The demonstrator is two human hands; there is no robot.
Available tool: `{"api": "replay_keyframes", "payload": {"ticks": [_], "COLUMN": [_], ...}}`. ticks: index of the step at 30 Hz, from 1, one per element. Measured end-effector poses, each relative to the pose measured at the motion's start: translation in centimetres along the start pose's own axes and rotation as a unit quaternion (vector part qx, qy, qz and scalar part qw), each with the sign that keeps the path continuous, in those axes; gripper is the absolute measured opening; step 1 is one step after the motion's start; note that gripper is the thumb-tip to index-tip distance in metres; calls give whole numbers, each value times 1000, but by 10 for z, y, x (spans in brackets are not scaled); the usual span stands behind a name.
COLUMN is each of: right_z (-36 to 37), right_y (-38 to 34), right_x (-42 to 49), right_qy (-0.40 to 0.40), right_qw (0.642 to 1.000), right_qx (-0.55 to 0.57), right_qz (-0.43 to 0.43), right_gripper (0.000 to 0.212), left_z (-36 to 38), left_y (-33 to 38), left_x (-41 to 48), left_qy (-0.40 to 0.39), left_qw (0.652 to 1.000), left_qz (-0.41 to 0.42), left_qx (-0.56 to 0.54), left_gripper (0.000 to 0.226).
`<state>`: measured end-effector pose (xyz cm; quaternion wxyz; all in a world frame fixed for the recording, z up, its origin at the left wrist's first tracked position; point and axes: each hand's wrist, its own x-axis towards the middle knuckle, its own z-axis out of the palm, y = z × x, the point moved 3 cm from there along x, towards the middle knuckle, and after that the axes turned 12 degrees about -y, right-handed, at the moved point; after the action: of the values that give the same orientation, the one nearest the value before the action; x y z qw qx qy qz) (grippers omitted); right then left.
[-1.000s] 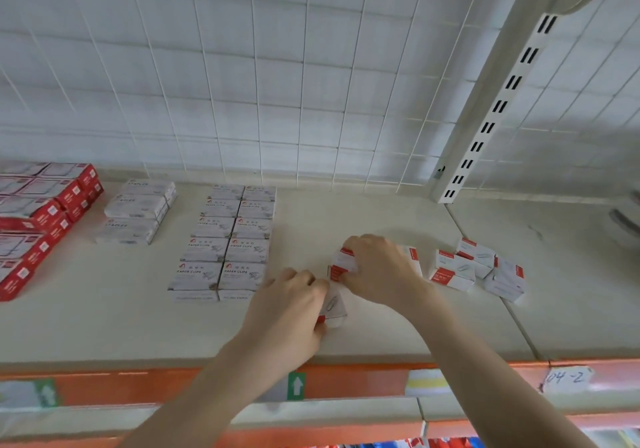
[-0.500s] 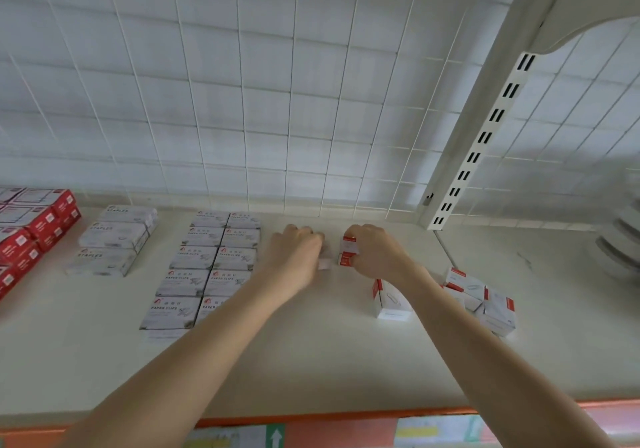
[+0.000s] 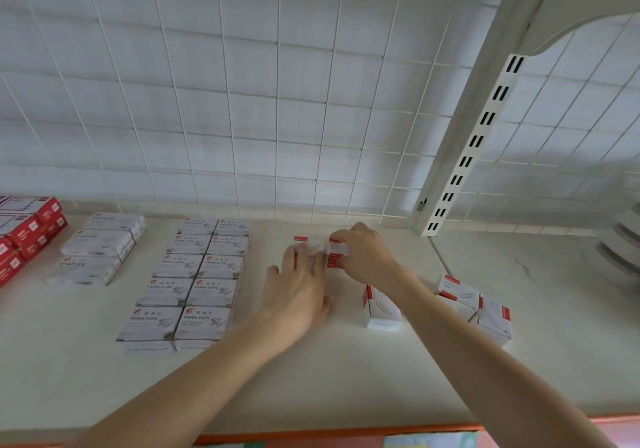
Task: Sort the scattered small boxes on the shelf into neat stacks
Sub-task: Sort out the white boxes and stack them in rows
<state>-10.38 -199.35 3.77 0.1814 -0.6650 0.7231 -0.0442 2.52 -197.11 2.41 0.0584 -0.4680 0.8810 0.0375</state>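
Note:
Near the back of the cream shelf [image 3: 311, 385], my right hand [image 3: 367, 257] grips a small white-and-red box [image 3: 335, 252]. Just left of it a second white-and-red box [image 3: 306, 241] lies flat, and the straight fingers of my left hand [image 3: 299, 292] rest on its near edge. One more such box [image 3: 381, 307] stands upright under my right forearm. Several others lie in a loose heap [image 3: 476, 304] to the right.
Two neat columns of grey paper-clip boxes [image 3: 194, 281] sit left of my hands. Grey staples boxes [image 3: 100, 247] and red boxes [image 3: 24, 233] lie farther left. A wire grid [image 3: 277, 101] backs the shelf, and a slotted upright [image 3: 467, 157] stands at the right.
My left hand has let go of its box at the back of the shelf and spread flat. My right hand stays on its box beside it.

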Motion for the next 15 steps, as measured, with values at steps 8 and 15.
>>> {"api": "replay_keyframes", "payload": {"ticks": [8, 15], "right_z": [-2, -1], "right_y": [-4, -6], "right_x": [12, 22], "right_qy": [-6, 3], "right_qw": [1000, 1000], "right_qx": [6, 23], "right_qz": [5, 10], "right_gripper": [50, 50], "left_z": [-4, -7], "left_y": [-8, -15], "left_x": [16, 22], "left_qy": [-15, -33], "left_qw": [1000, 999], "left_qz": [-1, 2], "left_qx": [0, -19], "left_gripper": [70, 70]}}
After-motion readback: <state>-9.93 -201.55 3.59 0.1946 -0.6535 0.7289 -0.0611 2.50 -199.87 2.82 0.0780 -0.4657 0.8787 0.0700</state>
